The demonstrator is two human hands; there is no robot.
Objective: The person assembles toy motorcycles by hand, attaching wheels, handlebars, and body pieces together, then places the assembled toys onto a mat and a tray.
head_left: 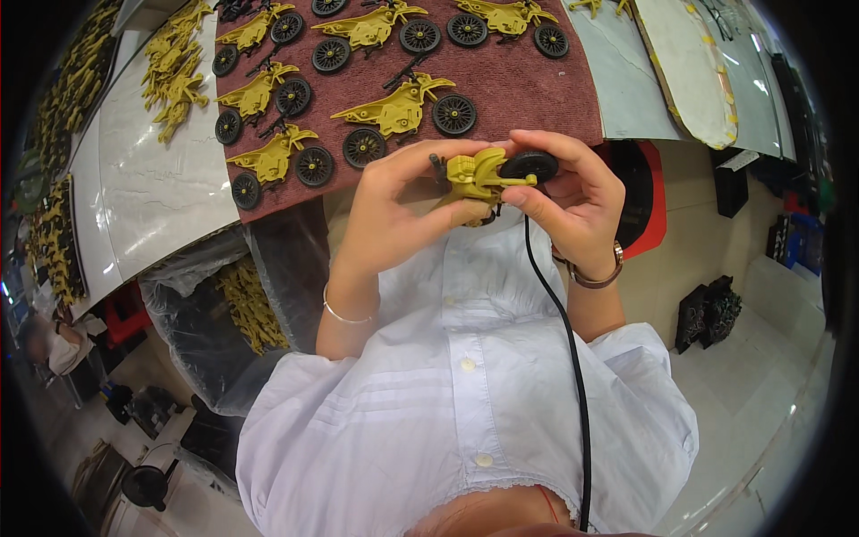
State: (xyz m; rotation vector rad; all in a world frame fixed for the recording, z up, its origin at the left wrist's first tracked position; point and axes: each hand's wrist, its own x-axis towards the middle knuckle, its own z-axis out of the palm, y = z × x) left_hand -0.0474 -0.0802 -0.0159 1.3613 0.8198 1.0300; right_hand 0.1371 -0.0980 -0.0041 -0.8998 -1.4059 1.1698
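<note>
Both of my hands hold one yellow toy motorcycle [474, 176] in front of my chest, just off the table's near edge. My left hand [398, 201] is closed on its body, the thumb pressed along the near side. With the fingers of my right hand [573, 192] I grip the end with the black wheel [530, 166], thumb by the yellow fork tip. The wheel sits beside the fork; whether it is fixed there I cannot tell. Beyond my hands, several similar toy motorcycles [391, 107] with black spoked wheels lie on a dark red cloth [528, 98].
Loose yellow parts [174, 67] lie on the white table [125, 192] at left. A plastic-lined bin [192, 309] below holds more yellow pieces [249, 304]. At right is a white board [693, 76] with yellow tape. A black cable [564, 322] hangs down my front. A red-edged stool [649, 201] stands behind my right hand.
</note>
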